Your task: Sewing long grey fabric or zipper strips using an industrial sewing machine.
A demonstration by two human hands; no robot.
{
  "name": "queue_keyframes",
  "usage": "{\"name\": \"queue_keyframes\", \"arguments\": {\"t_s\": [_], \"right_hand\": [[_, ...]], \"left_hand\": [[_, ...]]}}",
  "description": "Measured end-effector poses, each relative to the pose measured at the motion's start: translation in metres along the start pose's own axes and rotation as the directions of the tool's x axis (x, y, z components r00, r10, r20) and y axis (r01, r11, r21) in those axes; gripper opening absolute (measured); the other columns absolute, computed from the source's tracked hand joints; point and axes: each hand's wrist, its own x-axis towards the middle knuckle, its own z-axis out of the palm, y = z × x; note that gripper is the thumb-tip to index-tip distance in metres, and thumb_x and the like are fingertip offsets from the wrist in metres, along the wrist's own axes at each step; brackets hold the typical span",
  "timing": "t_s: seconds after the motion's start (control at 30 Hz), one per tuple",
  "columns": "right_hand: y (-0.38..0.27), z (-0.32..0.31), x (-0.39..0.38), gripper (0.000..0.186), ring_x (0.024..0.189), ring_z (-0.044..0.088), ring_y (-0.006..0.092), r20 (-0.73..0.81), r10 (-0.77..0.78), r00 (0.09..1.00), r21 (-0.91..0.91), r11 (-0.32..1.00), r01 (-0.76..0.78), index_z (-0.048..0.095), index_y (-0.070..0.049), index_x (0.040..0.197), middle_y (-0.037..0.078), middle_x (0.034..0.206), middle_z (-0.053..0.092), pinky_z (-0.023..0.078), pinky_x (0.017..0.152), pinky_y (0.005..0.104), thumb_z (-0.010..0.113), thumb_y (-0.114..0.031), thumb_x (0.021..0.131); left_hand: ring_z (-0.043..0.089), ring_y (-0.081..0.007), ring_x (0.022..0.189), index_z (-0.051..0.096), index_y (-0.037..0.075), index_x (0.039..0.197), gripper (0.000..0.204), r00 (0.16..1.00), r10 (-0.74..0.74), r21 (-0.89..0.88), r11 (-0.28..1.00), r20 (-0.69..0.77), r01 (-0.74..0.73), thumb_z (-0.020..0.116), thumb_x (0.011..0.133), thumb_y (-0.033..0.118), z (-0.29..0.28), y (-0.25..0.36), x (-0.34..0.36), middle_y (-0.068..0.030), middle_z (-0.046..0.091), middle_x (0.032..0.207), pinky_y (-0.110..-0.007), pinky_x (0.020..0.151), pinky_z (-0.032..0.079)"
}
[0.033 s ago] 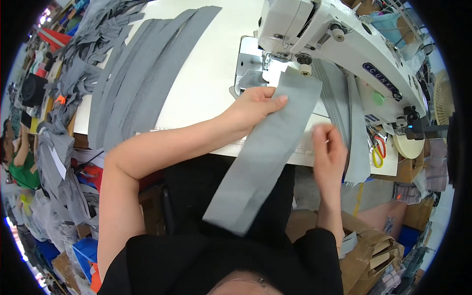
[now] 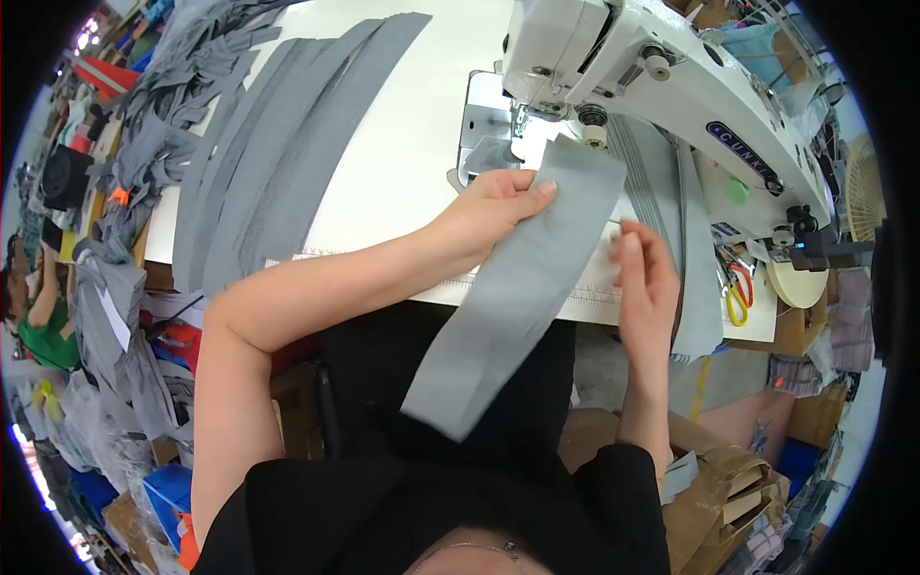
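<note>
My left hand (image 2: 503, 206) grips a long light-grey fabric strip (image 2: 508, 287) near its upper end, thumb on top. The strip slants from just below the sewing machine's needle area (image 2: 522, 125) down over my lap. Right of the strip, my right hand (image 2: 644, 273) is raised with bent fingers somewhat apart and nothing visible in them. The white sewing machine (image 2: 661, 72) stands over the upper right, beside a metal plate (image 2: 479, 125). More long grey strips lie in a stack (image 2: 700, 287) under and beside the machine arm, behind my right hand.
Grey strips (image 2: 316, 115) and tangled fabric (image 2: 163, 86) cover the white table's (image 2: 393, 182) left. Scissors (image 2: 738, 297) lie at right. Cardboard boxes (image 2: 719, 498) and a blue crate (image 2: 168, 503) sit below. A person in green (image 2: 43, 326) is at far left, a fan (image 2: 862, 187) at far right.
My right hand has risen a little. The lower end of the held strip has shifted slightly up and right. My left hand has barely moved.
</note>
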Motion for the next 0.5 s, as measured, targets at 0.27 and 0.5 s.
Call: {"name": "queue_keyframes", "arguments": {"t_s": [0.27,0.5], "right_hand": [[0.013,0.020,0.025,0.027,0.091,0.065,0.0087,0.214,0.163,0.963,0.415,0.877,-0.241,0.067,0.002,0.124,0.004,0.107,0.073,0.050,0.076,0.0244,0.055,-0.018,0.109],[0.006,0.014,0.049,0.017,0.071,0.058,0.0062,-0.060,0.063,0.996,0.058,0.997,-0.060,0.060,0.001,0.112,0.003,0.082,0.067,0.044,0.063,0.0249,0.055,-0.015,0.107]], "left_hand": [[0.069,-0.0071,0.092,0.064,-0.003,0.129,0.035,0.997,0.069,0.183,0.981,-0.036,-0.061,0.060,0.110,0.025,0.008,-0.003,-0.004,-0.0033,0.074,0.104,-0.023,0.087,0.057],[0.068,-0.0061,0.082,0.059,-0.006,0.133,0.042,0.999,0.006,0.341,0.940,-0.035,0.006,0.075,0.099,0.013,0.016,0.001,-0.006,-0.0028,0.071,0.097,-0.025,0.074,0.060]]}}
